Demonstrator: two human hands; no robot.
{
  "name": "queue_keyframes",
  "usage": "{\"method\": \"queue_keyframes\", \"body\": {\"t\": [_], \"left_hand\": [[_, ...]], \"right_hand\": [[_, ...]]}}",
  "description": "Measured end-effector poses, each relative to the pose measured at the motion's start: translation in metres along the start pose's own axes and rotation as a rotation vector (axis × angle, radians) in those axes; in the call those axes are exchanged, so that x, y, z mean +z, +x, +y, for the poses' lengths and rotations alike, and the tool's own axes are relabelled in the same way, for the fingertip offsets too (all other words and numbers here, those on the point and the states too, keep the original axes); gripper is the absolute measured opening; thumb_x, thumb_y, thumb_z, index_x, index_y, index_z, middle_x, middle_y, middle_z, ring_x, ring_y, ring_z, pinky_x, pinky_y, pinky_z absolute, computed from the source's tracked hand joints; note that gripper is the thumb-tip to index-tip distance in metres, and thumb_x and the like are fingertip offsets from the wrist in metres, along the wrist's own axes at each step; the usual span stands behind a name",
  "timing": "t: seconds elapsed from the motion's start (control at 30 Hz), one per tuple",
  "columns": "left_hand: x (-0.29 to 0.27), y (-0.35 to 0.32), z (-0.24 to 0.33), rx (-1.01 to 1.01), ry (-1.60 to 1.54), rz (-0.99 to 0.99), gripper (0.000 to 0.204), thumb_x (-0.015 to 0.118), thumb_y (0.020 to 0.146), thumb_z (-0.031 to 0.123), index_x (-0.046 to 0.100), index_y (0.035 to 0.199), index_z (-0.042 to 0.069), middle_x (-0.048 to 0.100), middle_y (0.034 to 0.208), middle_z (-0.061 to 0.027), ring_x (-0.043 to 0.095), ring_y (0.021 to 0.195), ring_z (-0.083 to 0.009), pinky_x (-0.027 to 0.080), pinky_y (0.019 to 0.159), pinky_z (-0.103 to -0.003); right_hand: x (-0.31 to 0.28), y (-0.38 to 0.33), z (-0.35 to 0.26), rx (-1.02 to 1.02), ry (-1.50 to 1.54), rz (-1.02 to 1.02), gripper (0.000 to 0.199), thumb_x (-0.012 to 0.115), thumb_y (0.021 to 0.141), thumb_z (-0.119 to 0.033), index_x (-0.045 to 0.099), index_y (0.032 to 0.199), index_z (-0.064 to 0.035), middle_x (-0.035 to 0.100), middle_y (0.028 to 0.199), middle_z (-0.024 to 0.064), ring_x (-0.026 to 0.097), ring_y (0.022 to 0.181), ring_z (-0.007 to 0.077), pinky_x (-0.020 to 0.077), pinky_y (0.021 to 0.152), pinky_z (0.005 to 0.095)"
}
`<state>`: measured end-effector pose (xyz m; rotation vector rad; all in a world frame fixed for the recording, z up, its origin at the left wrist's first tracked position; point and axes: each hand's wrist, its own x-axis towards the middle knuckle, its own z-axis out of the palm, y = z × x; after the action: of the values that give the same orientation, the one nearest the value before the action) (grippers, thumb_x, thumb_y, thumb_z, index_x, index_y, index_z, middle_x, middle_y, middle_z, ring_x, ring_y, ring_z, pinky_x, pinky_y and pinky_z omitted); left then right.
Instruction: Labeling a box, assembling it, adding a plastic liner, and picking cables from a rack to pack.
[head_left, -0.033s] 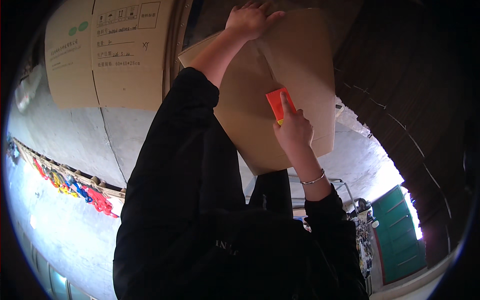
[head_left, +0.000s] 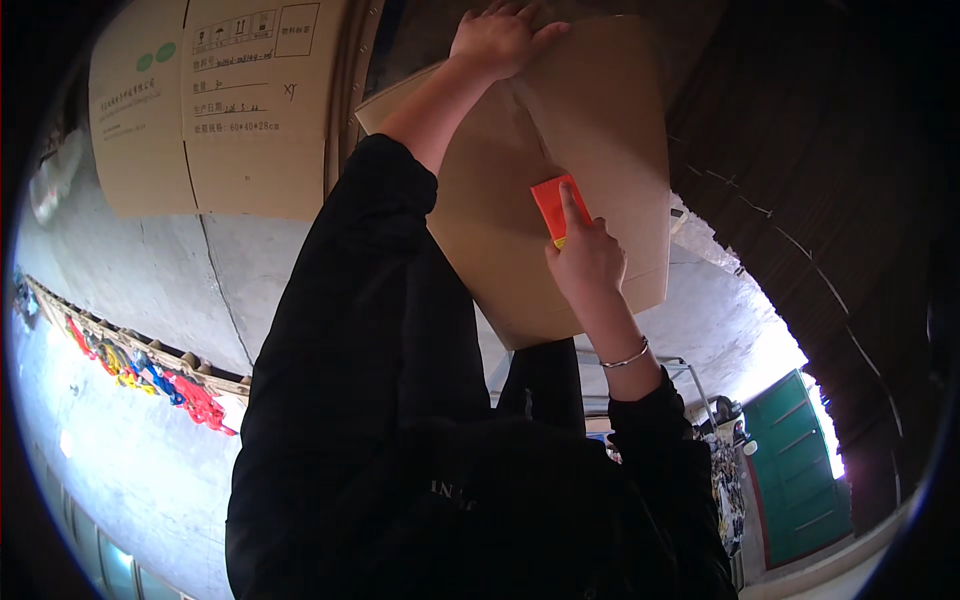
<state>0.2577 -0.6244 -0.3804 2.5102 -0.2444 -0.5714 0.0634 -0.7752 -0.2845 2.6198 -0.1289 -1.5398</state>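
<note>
A brown cardboard box is in front of me, with a seam running down its face. My left hand rests near the far edge of the box, fingers spread and holding nothing. In my right hand is an orange-red tape dispenser with a ridged front edge. The index finger lies stretched along its top while the other fingers curl around it. The front of the dispenser meets the box at the near end of the seam. My right palm and the dispenser's underside are hidden.
Another printed cardboard box stands at the upper left. A dark corrugated surface rises on the right. Colourful items hang along a rail at far left. A metal frame and a green door are at lower right.
</note>
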Motion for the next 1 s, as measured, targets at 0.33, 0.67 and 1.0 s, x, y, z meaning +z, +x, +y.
{"method": "queue_keyframes", "body": {"t": [0.33,0.67,1.0], "left_hand": [[0.099,-0.041,0.018,0.066,0.302,0.581,0.079,0.054,0.085,0.059,0.039,0.146,0.011,0.035,0.152,-0.0133,0.028,0.143,-0.029,0.014,0.113,-0.061],[0.117,-0.052,0.017,0.22,0.395,0.672,0.078,0.04,0.094,0.058,0.025,0.151,0.006,0.019,0.158,-0.0152,0.012,0.148,-0.0309,0.004,0.118,-0.054],[0.105,-0.061,0.032,0.143,0.286,0.437,0.084,0.039,0.092,0.063,0.02,0.153,0.008,0.013,0.16,-0.0133,0.008,0.148,-0.0297,0.002,0.118,-0.053]], "right_hand": [[-0.003,0.012,0.0,0.0,0.051,-0.022,0.081,0.067,0.085,-0.034,0.022,0.152,-0.027,0.059,0.111,0.0253,0.068,0.093,0.036,0.0549,0.082,0.0451],[0.008,0.011,0.002,-0.042,0.086,0.039,0.081,0.067,0.083,-0.033,0.024,0.151,-0.0265,0.061,0.108,0.024,0.067,0.094,0.0361,0.0554,0.081,0.0453],[0.047,-0.02,0.035,-0.062,0.111,0.063,0.083,0.068,0.083,-0.032,0.022,0.152,-0.0255,0.06,0.105,0.0223,0.069,0.088,0.0331,0.0573,0.074,0.0423]]}}
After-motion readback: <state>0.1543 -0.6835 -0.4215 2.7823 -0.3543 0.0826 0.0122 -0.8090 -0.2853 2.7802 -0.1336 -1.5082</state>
